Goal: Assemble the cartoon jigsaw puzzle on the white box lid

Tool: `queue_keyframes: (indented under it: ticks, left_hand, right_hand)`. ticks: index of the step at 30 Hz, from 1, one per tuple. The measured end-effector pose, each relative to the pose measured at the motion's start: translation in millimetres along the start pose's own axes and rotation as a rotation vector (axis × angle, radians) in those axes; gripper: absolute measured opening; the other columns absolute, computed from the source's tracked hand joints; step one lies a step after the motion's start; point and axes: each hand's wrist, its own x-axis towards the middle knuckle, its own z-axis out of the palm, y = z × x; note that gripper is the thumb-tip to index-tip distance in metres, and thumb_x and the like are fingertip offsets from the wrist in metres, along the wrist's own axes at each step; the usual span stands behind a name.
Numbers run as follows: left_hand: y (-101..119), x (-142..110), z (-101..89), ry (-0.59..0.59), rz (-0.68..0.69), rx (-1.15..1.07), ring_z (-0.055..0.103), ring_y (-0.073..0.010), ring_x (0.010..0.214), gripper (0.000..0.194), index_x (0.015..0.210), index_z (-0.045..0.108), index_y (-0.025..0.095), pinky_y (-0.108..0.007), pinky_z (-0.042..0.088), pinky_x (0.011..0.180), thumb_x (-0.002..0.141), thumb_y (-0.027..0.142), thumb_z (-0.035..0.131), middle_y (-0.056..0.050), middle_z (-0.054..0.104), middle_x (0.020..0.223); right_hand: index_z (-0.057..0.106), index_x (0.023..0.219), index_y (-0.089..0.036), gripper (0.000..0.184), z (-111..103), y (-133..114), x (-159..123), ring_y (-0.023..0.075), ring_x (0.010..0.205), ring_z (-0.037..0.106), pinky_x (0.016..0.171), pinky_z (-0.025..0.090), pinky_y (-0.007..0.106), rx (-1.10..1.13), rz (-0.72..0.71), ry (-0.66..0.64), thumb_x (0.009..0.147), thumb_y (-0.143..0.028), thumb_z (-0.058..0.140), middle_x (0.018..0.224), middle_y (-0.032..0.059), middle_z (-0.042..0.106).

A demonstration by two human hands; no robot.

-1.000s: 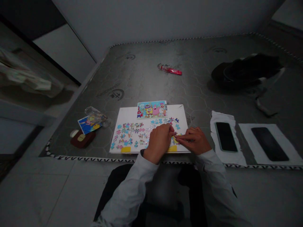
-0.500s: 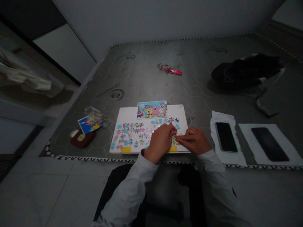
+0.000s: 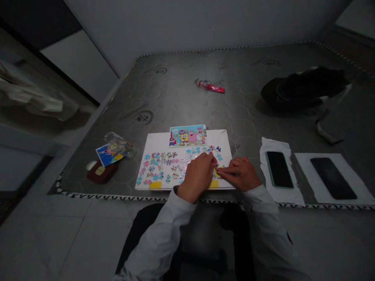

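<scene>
On a white board (image 3: 163, 139) lie several loose jigsaw puzzle pieces (image 3: 158, 166) in blue, pink and mixed colours. My left hand (image 3: 199, 171) is over the right half of the board, its fingers curled together at a pinkish puzzle piece and its palm hiding some pieces below. From the right comes my right hand (image 3: 242, 174), fingers pressed together, the tips on a yellow puzzle piece (image 3: 217, 174) beside the left fingertips. The exact grip is partly hidden. At the board's far edge lies a cartoon picture card (image 3: 187, 136).
Yellow patches (image 3: 155, 185) mark the board's near edge. To the left are a brown case (image 3: 101, 173), a blue picture card (image 3: 109, 156) and clear plastic packaging (image 3: 118, 143). Right are two phones (image 3: 279, 169) on white cloths. Farther back lie a red packet (image 3: 215, 88) and a black bag (image 3: 307, 89).
Both hands stay almost in place, with the right fingertips still against the yellow piece. The whole view has shifted very slightly.
</scene>
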Motion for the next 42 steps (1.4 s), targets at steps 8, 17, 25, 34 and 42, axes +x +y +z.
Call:
queue_keyframes:
  ticks: [8,17,25,34,42]
  left_hand:
    - [-6.7,2.3,0.7,-0.012,0.019,-0.020,0.064,-0.0186,0.095,0.017,0.102,0.066,0.023,-0.030,0.049,0.083,0.099,0.028,0.050,-0.003,0.069,0.104]
    - [-2.2,0.9,2.0,0.029,-0.046,-0.044,0.065,-0.0187,0.095,0.015,0.096,0.068,0.024,-0.030,0.048,0.084,0.097,0.029,0.054,-0.002,0.071,0.101]
    - [3.5,0.9,7.8,0.049,-0.107,-0.041,0.066,-0.0195,0.091,0.016,0.097,0.068,0.022,-0.030,0.048,0.080,0.097,0.026,0.052,-0.004,0.069,0.098]
    - [5.7,1.6,-6.0,-0.086,0.037,0.229,0.067,-0.0197,0.084,0.016,0.111,0.060,0.025,-0.030,0.046,0.069,0.099,0.029,0.049,-0.005,0.063,0.112]
    - [0.8,2.9,4.5,-0.032,0.033,0.086,0.066,-0.0181,0.090,0.012,0.103,0.060,0.023,-0.029,0.047,0.074,0.099,0.027,0.049,-0.002,0.065,0.108]
  right_hand:
    - [0.081,0.089,-0.035,0.016,-1.2,-2.3,1.5,0.0115,0.063,0.052,0.070,0.025,0.034,-0.011,0.005,0.019,0.089,-0.045,0.068,0.058,-0.0026,0.058]
    - [0.081,0.086,-0.034,0.015,0.7,-2.2,1.0,0.0109,0.062,0.053,0.070,0.025,0.033,0.003,0.016,0.032,0.088,-0.044,0.070,0.058,-0.0032,0.058]
    - [0.081,0.085,-0.033,0.015,1.1,-1.3,1.3,0.0110,0.063,0.053,0.071,0.024,0.034,-0.037,0.000,0.036,0.088,-0.044,0.071,0.059,-0.0031,0.059]
    - [0.081,0.086,-0.035,0.017,0.1,-2.4,1.7,0.0117,0.063,0.053,0.072,0.025,0.034,-0.038,0.007,0.037,0.089,-0.045,0.068,0.058,-0.0032,0.058]
    - [0.081,0.086,-0.035,0.014,-0.4,-1.6,1.9,0.0119,0.064,0.052,0.074,0.025,0.034,-0.045,-0.010,0.026,0.088,-0.044,0.070,0.058,-0.0034,0.057]
